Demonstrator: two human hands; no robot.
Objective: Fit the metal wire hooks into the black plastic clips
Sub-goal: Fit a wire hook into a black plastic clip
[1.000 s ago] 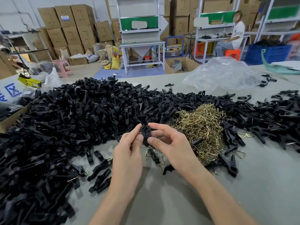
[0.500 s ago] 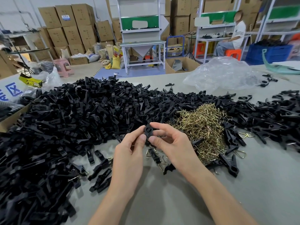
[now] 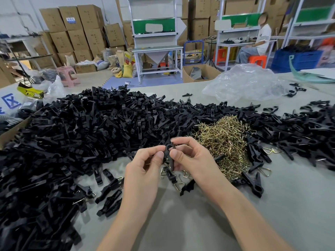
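Head view: pinched one black clip [image 3: 169, 151] between the thumb and forefinger of the left hand [image 3: 143, 171] and those of the right hand [image 3: 194, 160], a little above the desk [image 3: 272, 205]. Held it roughly upright, long axis running up and down, round eye near the top, tail end pointing down at the desk. Had both grips narrow, fingers curled, closed on the plastic from opposite sides. Could not tell whether a wire already sat in it; saw nothing brass between the fingertips. Found the heap of wire hooks [image 3: 224, 142] just right of and beyond the right hand, plainly nearer that hand than the left. Found the pile of loose clips [image 3: 90, 133] spread to the left and behind. Judged the coming reach as the right hand's, short and rightward, leaving the clip to the left grip.
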